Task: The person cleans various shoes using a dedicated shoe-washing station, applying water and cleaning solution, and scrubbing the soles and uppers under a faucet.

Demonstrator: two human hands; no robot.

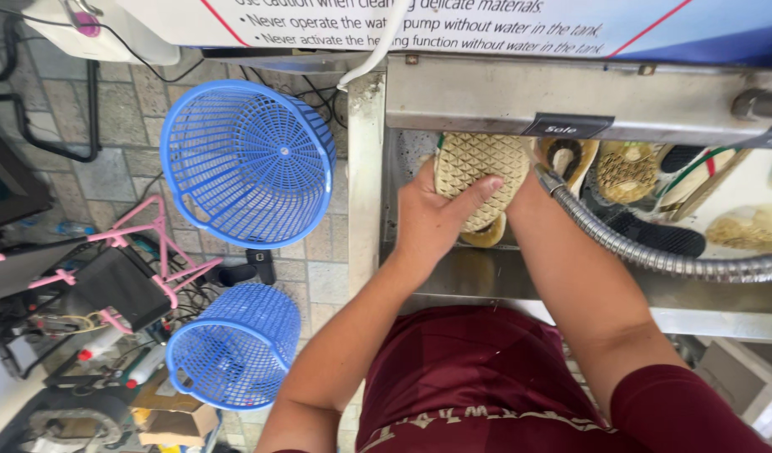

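My left hand [432, 218] grips a shoe [480, 164] with a pale yellow, diamond-patterned sole turned up, over a steel sink [453, 273]. Its thumb lies across the sole. My right hand is hidden behind the shoe; only its forearm [562, 268] shows, reaching to the shoe's right side. A flexible metal hose [646, 252] with a nozzle ends next to the shoe.
More shoes and soles [625, 168] lie in the sink to the right. Two blue plastic baskets [247, 159] [235, 344] stand on the tiled floor at left, beside a pink frame [155, 243], cables and clutter. A metal bar [570, 105] runs along the sink's far side.
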